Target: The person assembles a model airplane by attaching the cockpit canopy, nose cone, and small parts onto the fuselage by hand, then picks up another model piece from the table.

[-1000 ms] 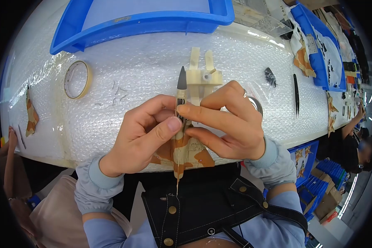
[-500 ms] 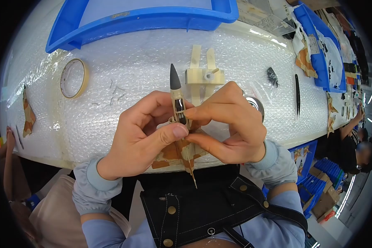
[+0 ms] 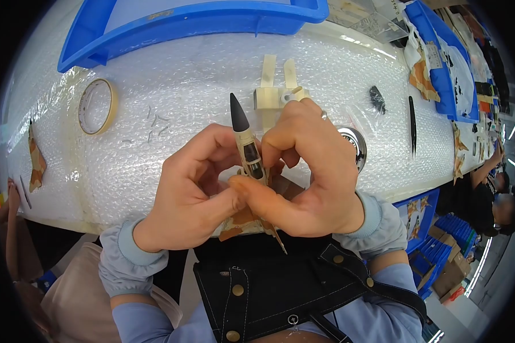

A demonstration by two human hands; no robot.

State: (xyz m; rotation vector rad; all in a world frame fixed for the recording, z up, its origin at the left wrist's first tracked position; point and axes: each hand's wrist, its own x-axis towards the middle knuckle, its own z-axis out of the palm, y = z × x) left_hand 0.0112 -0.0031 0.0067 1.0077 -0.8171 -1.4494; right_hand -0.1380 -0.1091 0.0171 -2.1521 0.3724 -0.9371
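A brown-and-cream model plane (image 3: 246, 139) is held by both hands above the near edge of the table (image 3: 63, 223), about midway along it. The plane is slanted, with its dark grey nose pointed toward the far edge and its thin tail toward the black apron (image 3: 269, 291). Its body is gripped by the left hand (image 3: 189, 191), whose fingers are curled round one side. Just behind the dark cockpit window, the plane is pinched by the right hand (image 3: 312, 171); its thumb is rested at the tip of the left thumb, and its other fingers are bent beside the plane. What is touched by those bent fingertips cannot be fully told.

The table is covered with bubble wrap (image 3: 200, 80). Beyond the hands, a pale block (image 3: 266, 98) is crossed by strips of tape (image 3: 269, 70) and partly hidden by the right hand. A metal tin (image 3: 359, 146) is placed just beside that hand; black tweezers (image 3: 412, 126) are laid farther toward the right edge, where a blue bin (image 3: 449, 97) is seen. A tape roll (image 3: 112, 108) and grey slivers (image 3: 153, 121) are laid toward the left edge. A blue tray (image 3: 194, 27) is set at the far edge.
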